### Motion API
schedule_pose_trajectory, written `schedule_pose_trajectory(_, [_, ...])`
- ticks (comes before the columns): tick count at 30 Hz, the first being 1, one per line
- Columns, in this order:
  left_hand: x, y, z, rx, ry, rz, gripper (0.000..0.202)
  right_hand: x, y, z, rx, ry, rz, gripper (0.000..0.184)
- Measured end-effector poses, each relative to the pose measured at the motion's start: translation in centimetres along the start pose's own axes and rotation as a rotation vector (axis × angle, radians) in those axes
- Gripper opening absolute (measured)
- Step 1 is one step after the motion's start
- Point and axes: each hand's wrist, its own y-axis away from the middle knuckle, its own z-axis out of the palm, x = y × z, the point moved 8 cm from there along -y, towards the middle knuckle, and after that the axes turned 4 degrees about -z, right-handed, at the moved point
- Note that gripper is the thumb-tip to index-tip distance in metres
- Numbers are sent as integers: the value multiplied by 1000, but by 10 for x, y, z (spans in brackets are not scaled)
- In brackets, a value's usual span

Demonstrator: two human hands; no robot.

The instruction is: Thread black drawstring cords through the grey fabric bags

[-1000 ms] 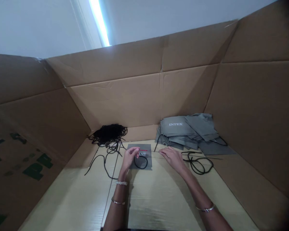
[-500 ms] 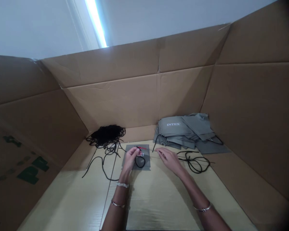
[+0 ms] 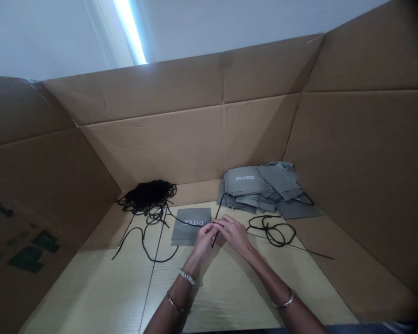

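My left hand (image 3: 205, 240) and my right hand (image 3: 232, 234) meet fingertip to fingertip just past the right edge of a flat grey INTEX bag (image 3: 191, 227). Both pinch a thin black cord (image 3: 195, 223), which runs from the hands across the bag's top. A second stretch of black cord (image 3: 220, 204) rises from the hands toward the grey bag stack (image 3: 254, 186). The red bit seen earlier is hidden by my fingers.
A tangled heap of black cord (image 3: 148, 197) lies at the back left, with a loose loop (image 3: 142, 246) in front of it. A coil of black cord (image 3: 271, 231) lies on the right. Tall cardboard walls (image 3: 153, 148) surround the cardboard work surface (image 3: 230, 297).
My hands have come together over the bag's right edge, with the cord between them. The bag now shows uncovered, and the black loop that lay on it is gone. The view has shifted slightly.
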Motion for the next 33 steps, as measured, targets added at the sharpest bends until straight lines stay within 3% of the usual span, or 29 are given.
schedule_pose_trajectory(4, [2, 7, 8, -72, -100, -2, 26, 4, -6, -25, 154, -71, 40, 34])
schedule_pose_trajectory(9, [23, 15, 5, -139, -300, 90, 27, -2, -36, -105, 349, -218, 63, 35])
schedule_pose_trajectory(13, [55, 3, 14, -228, -464, 184, 30, -37, -63, -178, 398, -347, -6, 37])
schedule_pose_trajectory(16, [75, -9, 50, -343, -557, 255, 30, -82, -69, -207, 379, -448, -178, 28])
schedule_pose_trajectory(19, [83, -8, 82, -486, -643, 315, 26, -121, -64, -196, 210, -178, -337, 31])
schedule_pose_trajectory(21, [84, 0, 77, -513, -705, 343, 26, -125, -59, -170, 50, 136, -370, 33])
schedule_pose_trajectory(23, [83, 10, 48, -447, -776, 352, 36, -109, -54, -144, -80, 359, -325, 30])
schedule_pose_trajectory(26, [74, 28, -13, -324, -879, 302, 44, -76, -48, -114, -159, 458, -252, 26])
schedule_pose_trajectory(28, [65, 38, -41, -278, -924, 267, 40, -57, -45, -93, -204, 495, -227, 23])
schedule_pose_trajectory(30, [57, 45, -56, -239, -939, 246, 35, -43, -41, -72, -241, 512, -220, 22])
schedule_pose_trajectory(33, [54, 46, -61, -152, -912, 237, 28, -30, -33, -42, -284, 509, -227, 21])
